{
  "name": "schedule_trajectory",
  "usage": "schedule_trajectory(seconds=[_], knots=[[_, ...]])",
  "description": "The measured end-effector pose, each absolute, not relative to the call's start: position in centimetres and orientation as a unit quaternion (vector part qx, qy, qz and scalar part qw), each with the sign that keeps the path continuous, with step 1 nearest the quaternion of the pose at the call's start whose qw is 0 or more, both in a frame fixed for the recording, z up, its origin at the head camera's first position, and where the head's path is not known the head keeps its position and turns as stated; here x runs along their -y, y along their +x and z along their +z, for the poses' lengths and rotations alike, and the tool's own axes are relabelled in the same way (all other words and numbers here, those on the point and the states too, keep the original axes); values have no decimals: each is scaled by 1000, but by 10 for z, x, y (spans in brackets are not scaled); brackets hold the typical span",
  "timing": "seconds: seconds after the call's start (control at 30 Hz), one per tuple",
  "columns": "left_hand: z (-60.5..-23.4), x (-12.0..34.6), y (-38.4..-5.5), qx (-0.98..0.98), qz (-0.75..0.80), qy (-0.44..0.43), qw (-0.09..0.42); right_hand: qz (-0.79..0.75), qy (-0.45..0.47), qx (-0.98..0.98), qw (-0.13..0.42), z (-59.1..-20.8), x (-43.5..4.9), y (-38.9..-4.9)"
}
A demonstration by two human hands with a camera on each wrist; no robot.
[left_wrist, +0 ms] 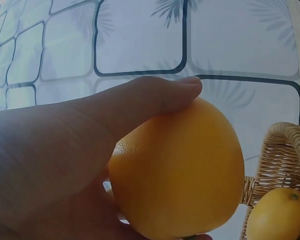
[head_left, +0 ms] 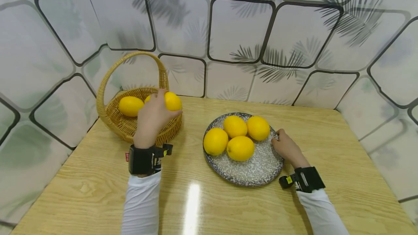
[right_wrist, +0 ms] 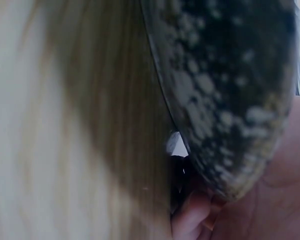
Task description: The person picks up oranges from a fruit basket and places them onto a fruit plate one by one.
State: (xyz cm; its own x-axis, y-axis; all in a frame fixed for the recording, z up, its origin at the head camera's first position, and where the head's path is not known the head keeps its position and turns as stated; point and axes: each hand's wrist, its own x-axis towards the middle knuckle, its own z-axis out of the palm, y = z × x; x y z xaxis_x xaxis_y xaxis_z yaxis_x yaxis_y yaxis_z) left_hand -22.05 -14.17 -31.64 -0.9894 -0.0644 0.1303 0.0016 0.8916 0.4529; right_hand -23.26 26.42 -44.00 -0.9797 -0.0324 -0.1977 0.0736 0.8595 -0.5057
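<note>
My left hand grips a yellow lemon over the right side of the wicker basket. In the left wrist view the thumb lies across the top of that lemon, with fingers under it. One lemon rests in the basket; another is mostly hidden behind my hand. At the right edge of the speckled grey plate, my right hand holds the rim. Curled fingers show below the plate's edge in the right wrist view. Several lemons sit grouped on the plate's left and back part.
The basket's tall arched handle rises above its opening. Both containers stand on a light wooden table. A patterned wall covering with leaf prints closes off the back and sides. A small red tag shows beside my left wrist.
</note>
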Motion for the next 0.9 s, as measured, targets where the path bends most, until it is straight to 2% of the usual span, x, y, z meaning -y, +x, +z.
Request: schedule_trajectory(seconds=[0.2,0.47,0.73,0.9], knots=[[-318,142,-221,974,-221,3,59,-262,11,-960,96,-440,-262,-231],[-319,144,-222,972,-225,8,75,-260,14,-961,93,-439,-261,-232],[-327,151,-225,971,-237,6,38,-261,13,-960,96,-440,-262,-230],[-344,151,-236,977,-211,19,35,-263,10,-959,101,-439,-261,-229]])
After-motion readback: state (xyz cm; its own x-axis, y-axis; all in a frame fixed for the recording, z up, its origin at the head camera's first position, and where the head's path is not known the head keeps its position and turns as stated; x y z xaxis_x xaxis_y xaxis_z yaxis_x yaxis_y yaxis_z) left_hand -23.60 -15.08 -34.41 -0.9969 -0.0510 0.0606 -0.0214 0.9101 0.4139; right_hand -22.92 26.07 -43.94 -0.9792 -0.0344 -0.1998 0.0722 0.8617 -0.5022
